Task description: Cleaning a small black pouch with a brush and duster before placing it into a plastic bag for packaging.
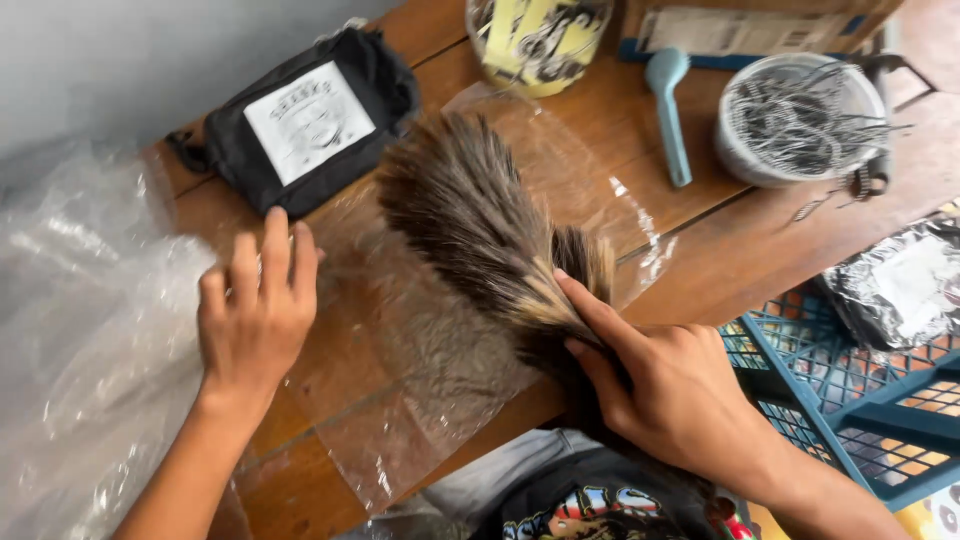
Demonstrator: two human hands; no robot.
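Observation:
A fan-shaped bundle of brown and tan hair (pixel 470 215) lies over a clear plastic sheet (pixel 400 380) on the wooden table (pixel 700 250). My right hand (pixel 665 385) grips the bundle at its narrow bound end, index finger stretched along the tan part. Flat on the left edge of the plastic sheet rests my left hand (pixel 255 310), fingers spread and holding nothing.
A black pouch with a white label (pixel 300 120) sits at the back left. A yellow container (pixel 535 40), a teal spoon (pixel 668 105) and a round tub of metal pins (pixel 800 115) stand behind. Crumpled clear plastic (pixel 80 330) lies left; a blue crate (pixel 850 400) sits right.

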